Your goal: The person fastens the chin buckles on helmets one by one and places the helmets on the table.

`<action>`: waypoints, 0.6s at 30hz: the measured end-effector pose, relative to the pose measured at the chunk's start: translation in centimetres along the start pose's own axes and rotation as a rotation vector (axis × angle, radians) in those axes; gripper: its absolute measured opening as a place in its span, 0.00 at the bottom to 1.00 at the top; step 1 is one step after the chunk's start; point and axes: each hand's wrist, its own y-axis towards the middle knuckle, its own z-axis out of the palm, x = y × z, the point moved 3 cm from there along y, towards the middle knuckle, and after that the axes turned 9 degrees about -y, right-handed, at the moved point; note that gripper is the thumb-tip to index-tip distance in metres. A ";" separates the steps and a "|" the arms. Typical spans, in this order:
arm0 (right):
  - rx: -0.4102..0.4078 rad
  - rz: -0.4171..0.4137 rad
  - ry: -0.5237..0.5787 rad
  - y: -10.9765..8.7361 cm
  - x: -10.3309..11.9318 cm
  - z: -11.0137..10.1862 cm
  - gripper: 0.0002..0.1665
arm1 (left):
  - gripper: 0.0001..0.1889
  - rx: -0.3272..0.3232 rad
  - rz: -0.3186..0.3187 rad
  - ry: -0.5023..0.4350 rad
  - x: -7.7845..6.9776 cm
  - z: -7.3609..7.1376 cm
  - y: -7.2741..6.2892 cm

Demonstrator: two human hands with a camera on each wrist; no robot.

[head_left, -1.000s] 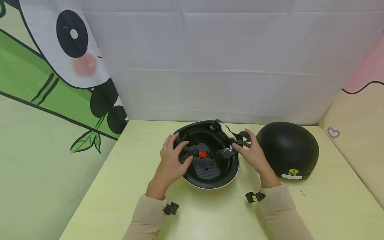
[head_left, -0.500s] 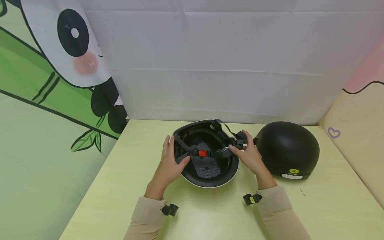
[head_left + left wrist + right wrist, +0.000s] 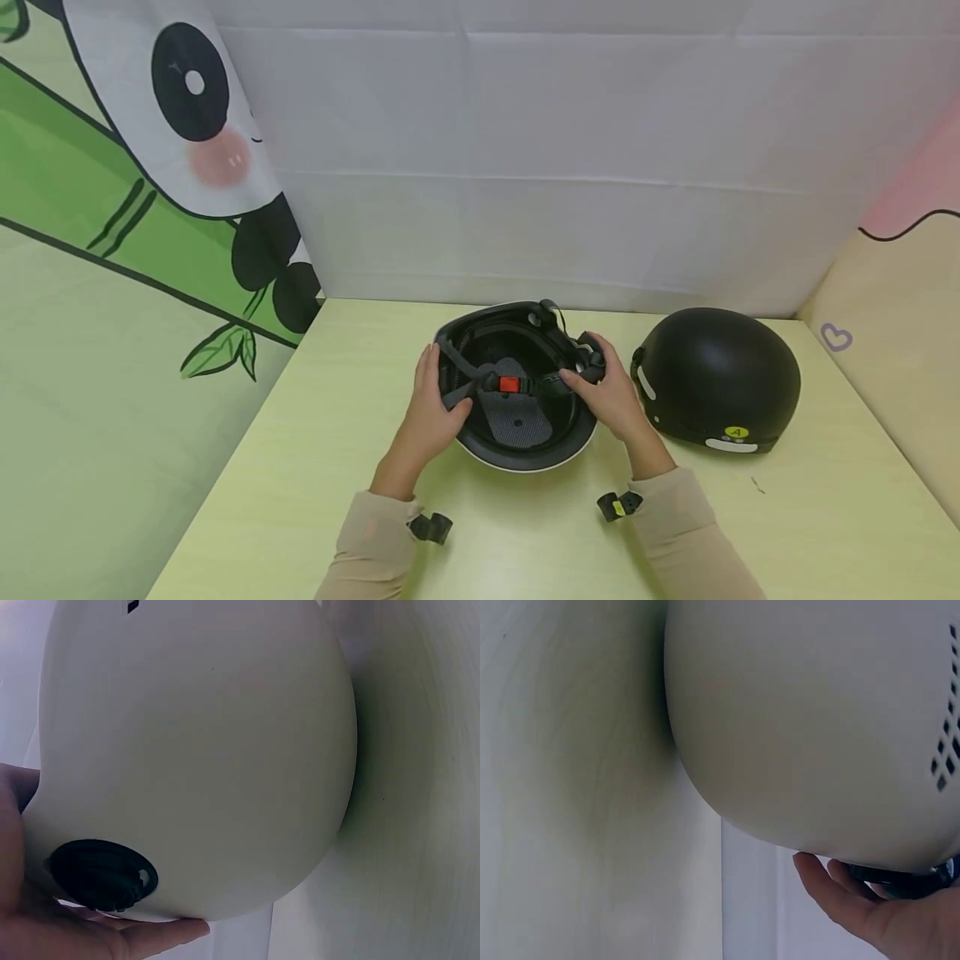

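Note:
A helmet lies upside down on the table, its black padded inside facing up. A dark chin strap with a red buckle crosses the opening. My left hand grips the left rim, thumb over the edge and fingers along the outside. On the right rim, my right hand holds on, its thumb over the edge by the strap. Both wrist views show the smooth white shell; in the left one, a round black fitting sits beside the hand. In the right wrist view, fingertips touch the shell.
A second helmet, matte black with a yellow "A" sticker, stands dome up just right of my right hand. The pale wooden table meets a white cloth backdrop behind and printed panels at both sides.
My right hand has moved left, from the loose strap beside the helmet onto its right rim, and the strap there is tucked in. My left hand has settled from above the opening onto the left rim.

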 end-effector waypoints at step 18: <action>-0.162 -0.105 -0.094 0.0 -0.1 0.3 0.42 | 0.48 -0.016 0.011 0.008 0.1 1.0 0.0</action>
